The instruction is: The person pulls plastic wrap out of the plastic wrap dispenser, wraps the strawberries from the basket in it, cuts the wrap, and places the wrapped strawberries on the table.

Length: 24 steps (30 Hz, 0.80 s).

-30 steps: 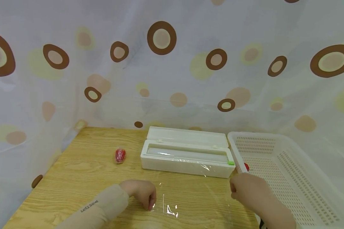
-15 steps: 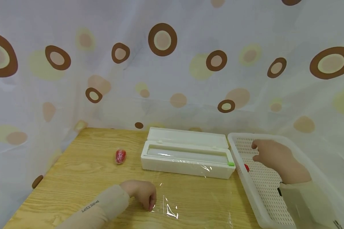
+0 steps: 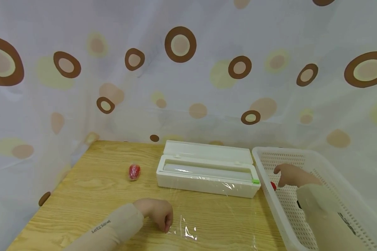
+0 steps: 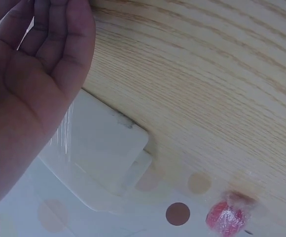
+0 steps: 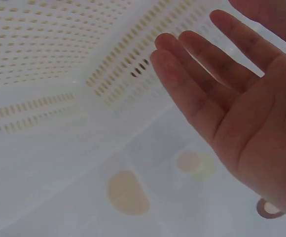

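Note:
Low over the wooden table, my left hand point(image 3: 158, 212) pinches the near edge of a sheet of clear cling film point(image 3: 188, 233). The film stretches back over the front of a long white dispenser box point(image 3: 204, 186), whose lid stands raised over the film roll point(image 3: 207, 171). Inside the white basket point(image 3: 278, 212), my right hand point(image 3: 293, 175) reaches down beside a small red item point(image 3: 273, 185), which the basket wall partly hides. In the right wrist view the fingers point(image 5: 187, 94) are spread and relaxed, holding nothing.
A small red item wrapped in clear film point(image 3: 134, 172) lies on the table left of the box. A green slider point(image 3: 255, 181) sits at the box's right end. Behind the table hangs a spotted curtain point(image 3: 176, 87).
My right hand has left the film's right side, passed over the basket rim and lowered towards the red item inside. The left hand has stayed in place, pinching the film.

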Tool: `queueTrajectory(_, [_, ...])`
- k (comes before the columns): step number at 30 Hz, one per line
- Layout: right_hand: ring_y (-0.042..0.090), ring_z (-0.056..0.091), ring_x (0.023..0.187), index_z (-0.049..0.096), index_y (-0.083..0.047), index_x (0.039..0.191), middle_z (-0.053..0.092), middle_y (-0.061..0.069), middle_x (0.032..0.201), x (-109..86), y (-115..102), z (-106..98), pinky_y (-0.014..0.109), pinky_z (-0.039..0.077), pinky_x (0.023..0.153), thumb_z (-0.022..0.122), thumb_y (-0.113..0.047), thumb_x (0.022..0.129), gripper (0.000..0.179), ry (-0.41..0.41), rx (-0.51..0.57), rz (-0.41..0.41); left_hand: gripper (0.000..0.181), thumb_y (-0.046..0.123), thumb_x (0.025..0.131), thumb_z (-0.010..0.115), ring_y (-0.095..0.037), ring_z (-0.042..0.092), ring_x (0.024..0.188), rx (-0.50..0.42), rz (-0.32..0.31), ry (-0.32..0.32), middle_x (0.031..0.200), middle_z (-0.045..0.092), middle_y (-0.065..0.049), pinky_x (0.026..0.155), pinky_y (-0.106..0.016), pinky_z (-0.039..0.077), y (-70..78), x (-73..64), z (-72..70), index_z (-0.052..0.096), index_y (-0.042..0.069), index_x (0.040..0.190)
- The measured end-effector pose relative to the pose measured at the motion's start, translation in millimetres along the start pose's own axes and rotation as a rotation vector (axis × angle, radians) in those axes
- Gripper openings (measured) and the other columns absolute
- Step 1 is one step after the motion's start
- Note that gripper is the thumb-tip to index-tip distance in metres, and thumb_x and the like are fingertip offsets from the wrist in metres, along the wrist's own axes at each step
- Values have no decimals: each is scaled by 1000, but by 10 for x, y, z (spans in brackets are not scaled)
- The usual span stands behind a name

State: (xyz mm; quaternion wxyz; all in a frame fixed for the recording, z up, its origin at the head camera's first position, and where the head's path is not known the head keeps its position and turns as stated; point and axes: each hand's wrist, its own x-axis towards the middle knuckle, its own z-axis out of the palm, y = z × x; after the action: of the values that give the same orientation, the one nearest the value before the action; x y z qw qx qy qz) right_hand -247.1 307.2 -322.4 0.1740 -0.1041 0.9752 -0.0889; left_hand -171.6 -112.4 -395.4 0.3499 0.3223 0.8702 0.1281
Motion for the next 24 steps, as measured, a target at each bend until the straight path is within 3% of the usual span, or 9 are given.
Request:
queueTrajectory(5, [57, 42, 114, 42, 12, 128, 36, 44, 129, 84, 152, 258, 55, 50, 75, 69, -1, 72, 63, -111, 168, 21, 9, -6, 76, 67, 1, 38, 52, 18, 7, 1, 55, 48, 12, 51, -13, 31, 22, 6, 1, 69, 2, 71])
queueTrajectory(8, [45, 55, 89, 38, 13, 131, 43, 43, 119, 90, 180, 341, 43, 50, 64, 66, 0, 72, 66, -126, 257, 28, 9, -5, 76, 67, 1, 38, 52, 28, 10, 2, 55, 49, 12, 51, -13, 31, 30, 7, -2, 70, 2, 71])
queueTrajectory(10, [29, 53, 71, 43, 12, 126, 54, 32, 101, 91, 179, 366, 34, 45, 58, 65, 0, 73, 58, -106, 261, 21, 9, -5, 76, 67, 0, 38, 52, 21, 9, 2, 55, 49, 13, 50, -14, 30, 33, 6, -2, 70, 2, 71])
queueTrajectory(12, [16, 41, 60, 51, 11, 115, 55, 16, 83, 92, 179, 382, 28, 39, 52, 64, 1, 73, 45, -69, 248, 16, 9, -5, 76, 67, 0, 38, 53, 20, 6, 1, 56, 49, 13, 50, -14, 30, 32, 7, -4, 70, 2, 71])
queueTrajectory(14, [14, 42, 55, 56, 6, 100, 52, 5, 70, 99, 184, 409, 25, 38, 49, 63, 1, 73, 28, -34, 230, 13, 10, -5, 77, 67, 0, 38, 53, 15, 2, -1, 56, 49, 13, 50, -15, 30, 31, 8, -4, 70, 2, 71])
queueTrajectory(19, [11, 40, 49, 55, -2, 79, 54, 2, 60, 106, 210, 490, 23, 36, 46, 64, 1, 72, 11, 13, 221, 18, 10, -4, 78, 67, -1, 39, 54, 18, -11, -4, 57, 50, 12, 51, -15, 31, 39, 8, -9, 70, 3, 72])
queueTrajectory(24, [11, 42, 49, 57, -1, 79, 55, 3, 61, 96, 186, 482, 22, 37, 47, 65, 5, 71, 12, 8, 160, 21, 11, -4, 78, 66, -1, 39, 53, 26, -5, -4, 56, 49, 12, 50, -15, 31, 45, 9, -18, 70, 4, 71])
